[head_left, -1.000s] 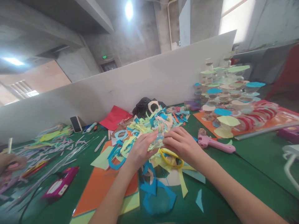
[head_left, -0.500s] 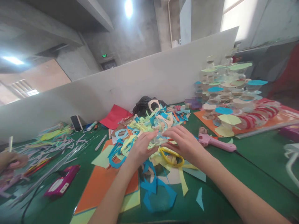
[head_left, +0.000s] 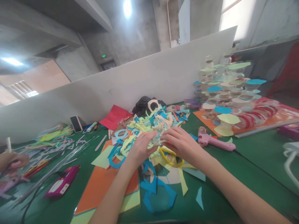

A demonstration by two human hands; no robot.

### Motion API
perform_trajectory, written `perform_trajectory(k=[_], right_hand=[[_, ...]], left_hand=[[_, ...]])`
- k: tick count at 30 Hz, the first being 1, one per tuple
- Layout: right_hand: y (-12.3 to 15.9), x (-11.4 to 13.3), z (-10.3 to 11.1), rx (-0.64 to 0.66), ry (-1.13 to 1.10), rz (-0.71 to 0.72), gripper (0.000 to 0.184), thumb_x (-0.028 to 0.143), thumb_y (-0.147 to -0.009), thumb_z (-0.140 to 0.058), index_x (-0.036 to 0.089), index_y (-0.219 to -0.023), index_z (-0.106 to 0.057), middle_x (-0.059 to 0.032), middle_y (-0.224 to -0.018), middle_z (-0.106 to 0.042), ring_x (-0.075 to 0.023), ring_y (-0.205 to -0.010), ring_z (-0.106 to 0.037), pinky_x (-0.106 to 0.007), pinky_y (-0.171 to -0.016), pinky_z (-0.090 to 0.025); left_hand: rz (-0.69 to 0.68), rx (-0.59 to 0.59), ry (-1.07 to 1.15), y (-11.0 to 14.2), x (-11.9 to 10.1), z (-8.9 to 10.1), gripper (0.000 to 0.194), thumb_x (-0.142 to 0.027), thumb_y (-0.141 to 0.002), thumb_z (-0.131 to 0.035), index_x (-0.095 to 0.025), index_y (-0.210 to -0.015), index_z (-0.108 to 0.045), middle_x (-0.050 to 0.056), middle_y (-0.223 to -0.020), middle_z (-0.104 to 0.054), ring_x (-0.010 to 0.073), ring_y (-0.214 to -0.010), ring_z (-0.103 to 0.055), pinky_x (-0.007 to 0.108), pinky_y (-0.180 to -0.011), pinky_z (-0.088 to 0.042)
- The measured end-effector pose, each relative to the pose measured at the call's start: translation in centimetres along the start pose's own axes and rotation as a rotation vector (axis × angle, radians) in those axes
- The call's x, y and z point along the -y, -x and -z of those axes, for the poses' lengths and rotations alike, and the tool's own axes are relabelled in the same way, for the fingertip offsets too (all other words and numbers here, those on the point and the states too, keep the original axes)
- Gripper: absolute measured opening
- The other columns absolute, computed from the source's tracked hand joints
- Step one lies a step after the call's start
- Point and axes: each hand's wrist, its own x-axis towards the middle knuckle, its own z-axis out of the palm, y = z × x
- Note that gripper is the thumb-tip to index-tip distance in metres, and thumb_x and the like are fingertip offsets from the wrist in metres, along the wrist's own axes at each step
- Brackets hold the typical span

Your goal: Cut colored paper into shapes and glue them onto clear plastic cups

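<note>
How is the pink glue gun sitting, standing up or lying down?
Lying down. The glue gun rests on the green table, its handle stretched out along the surface, away from the right hand.

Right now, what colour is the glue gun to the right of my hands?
The glue gun is pink, shown in the head view.

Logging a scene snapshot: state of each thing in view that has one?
Left hand: fingers curled at the clear piece; grip unclear
Right hand: curled opposite; grip unclear
Clear piece: between hands, partly hidden
Paper scraps: loose, heaped
Yellow-handled tool: lying among scraps; open or shut unclear
Pink glue gun: lying down, corded; power unclear
Phone: propped up, screen dark
Black bag: crumpled
Ceiling lights: lit
</note>
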Motion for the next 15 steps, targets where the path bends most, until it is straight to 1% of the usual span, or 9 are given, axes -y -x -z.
perform_trajectory(k=[3, 5, 7, 9, 11, 13, 15], right_hand=[[0.06, -0.05, -0.15, 0.004, -0.01, 0.012, 0.016, 0.017, -0.099, -0.046, 0.019, -0.094, -0.061, -0.0079, -0.096, -0.068, -0.0206, -0.089, -0.057, -0.035, -0.079, -0.047], [0.11, -0.03, -0.21, 0.009, -0.033, -0.009, 0.016, 0.018, -0.1, -0.045, 0.019, -0.093, -0.06, -0.0081, -0.096, -0.067, -0.0212, -0.088, -0.058, -0.036, -0.079, -0.047], [0.14, 0.02, -0.18, 0.004, -0.084, -0.063, 0.01, 0.023, -0.099, -0.049, 0.019, -0.098, -0.058, -0.0087, -0.1, -0.067, -0.0227, -0.092, -0.059, -0.038, -0.081, -0.048], [0.11, 0.06, -0.02, -0.029, -0.173, -0.146, 0.012, 0.03, -0.097, -0.054, 0.021, -0.105, -0.055, -0.009, -0.105, -0.065, -0.0234, -0.097, -0.059, -0.038, -0.084, -0.048], [0.02, 0.06, 0.25, -0.09, -0.273, -0.244, 0.011, 0.031, -0.097, -0.053, 0.023, -0.104, -0.053, -0.0077, -0.102, -0.064, -0.0219, -0.097, -0.059, -0.037, -0.084, -0.048], [-0.09, 0.01, 0.53, -0.159, -0.345, -0.353, 0.007, 0.029, -0.099, -0.048, 0.023, -0.095, -0.052, -0.0052, -0.093, -0.062, -0.02, -0.091, -0.059, -0.034, -0.081, -0.048], [-0.21, -0.05, 0.71, -0.2, -0.386, -0.499, 0.012, 0.029, -0.098, -0.046, 0.023, -0.088, -0.05, -0.0033, -0.086, -0.06, -0.0191, -0.084, -0.058, -0.032, -0.075, -0.048]], left_hand=[[-0.007, 0.004, 0.009, 0.04, 0.07, -0.02, 0.051, -0.015, -0.087, -0.063, -0.019, -0.134, -0.044, 0.013, -0.122, -0.065, 0.0233, -0.115, -0.061, 0.04, -0.094, -0.054], [-0.016, -0.005, 0.012, 0.04, 0.1, -0.01, 0.051, -0.015, -0.087, -0.063, -0.019, -0.134, -0.044, 0.013, -0.122, -0.065, 0.023, -0.115, -0.061, 0.04, -0.094, -0.054], [-0.018, -0.018, 0.015, 0.02, 0.08, 0.01, 0.05, -0.015, -0.087, -0.063, -0.02, -0.133, -0.045, 0.013, -0.12, -0.066, 0.0226, -0.114, -0.061, 0.039, -0.093, -0.054], [0.016, -0.021, 0.03, 0.02, -0.01, -0.02, 0.048, -0.016, -0.087, -0.062, -0.021, -0.132, -0.046, 0.012, -0.12, -0.066, 0.022, -0.113, -0.061, 0.039, -0.093, -0.054], [0.132, -0.036, 0.071, 0.04, -0.19, -0.17, 0.043, -0.02, -0.088, -0.062, -0.022, -0.129, -0.049, 0.011, -0.118, -0.066, 0.0209, -0.11, -0.063, 0.037, -0.092, -0.053], [0.331, -0.09, 0.189, 0.02, -0.44, -0.44, 0.035, -0.026, -0.089, -0.062, -0.022, -0.123, -0.053, 0.009, -0.115, -0.067, 0.0194, -0.105, -0.064, 0.036, -0.09, -0.053], [0.55, -0.157, 0.374, -0.1, -0.69, -0.74, 0.031, -0.033, -0.088, -0.062, -0.021, -0.116, -0.055, 0.008, -0.112, -0.068, 0.0192, -0.103, -0.066, 0.035, -0.089, -0.053]])
